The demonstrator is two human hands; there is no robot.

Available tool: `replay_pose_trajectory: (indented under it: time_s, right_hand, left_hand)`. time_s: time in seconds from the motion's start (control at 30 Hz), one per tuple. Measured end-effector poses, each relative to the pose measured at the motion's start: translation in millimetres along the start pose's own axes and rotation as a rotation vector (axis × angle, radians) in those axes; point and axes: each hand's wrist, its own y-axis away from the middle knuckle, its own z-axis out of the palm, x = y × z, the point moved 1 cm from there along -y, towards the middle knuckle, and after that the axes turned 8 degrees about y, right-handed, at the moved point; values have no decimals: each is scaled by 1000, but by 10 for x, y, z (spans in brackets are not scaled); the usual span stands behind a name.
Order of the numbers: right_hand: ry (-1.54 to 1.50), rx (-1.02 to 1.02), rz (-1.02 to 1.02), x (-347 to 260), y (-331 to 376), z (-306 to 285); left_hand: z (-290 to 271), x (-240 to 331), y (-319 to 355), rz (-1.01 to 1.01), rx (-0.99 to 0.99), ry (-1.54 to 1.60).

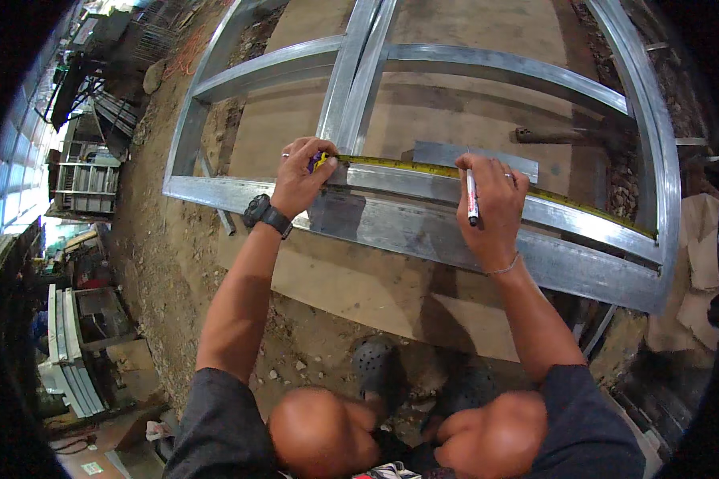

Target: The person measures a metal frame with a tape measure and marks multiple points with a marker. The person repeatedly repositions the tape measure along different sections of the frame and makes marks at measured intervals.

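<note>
My left hand (294, 180), with a dark watch (265, 215) on its wrist, is closed around a purple and yellow tape measure (319, 161). The yellow blade (583, 206) runs out to the right along a silver metal frame (423, 230), reaching its right-hand corner. In my right hand (494, 195) is a white marker pen (472, 191), its dark end toward me and its thin end near the blade. The right fingers rest at the blade and the frame's bar. A loose flat metal strip (439, 155) lies just beyond the bar.
Brown board sheets (327, 299) lie under the frame on dirt ground (156, 263). A rusty pipe (559, 136) lies inside the right section. Stacked pale bars (70, 351) and a metal rack (88, 180) stand at the left. My feet in dark clogs (379, 363) are close to the frame.
</note>
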Motion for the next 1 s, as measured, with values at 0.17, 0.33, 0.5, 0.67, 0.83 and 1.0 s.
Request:
replay_pose_trajectory:
  time_s: [0.17,0.33,0.5,0.67,0.83,1.0]
  right_hand:
    - [15,50,-4,20,-18,17]
    - [-93,42,-34,-15,-30,12]
    - [-8,31,-29,-121,-15,28]
    - [42,40,-1,48,6,-53]
    - [84,-35,-14,-17,9,-46]
    - [67,45,-3,11,59,34]
  left_hand:
    - [-19,47,-112,50,1,-72]
    - [-80,-396,-96,-133,-27,-13]
    - [-228,-290,132,-72,28,-100]
    - [-160,266,-255,-64,-239,-218]
    - [-106,-7,-261,104,-237,-101]
    - [-77,27,-285,175,-220,-51]
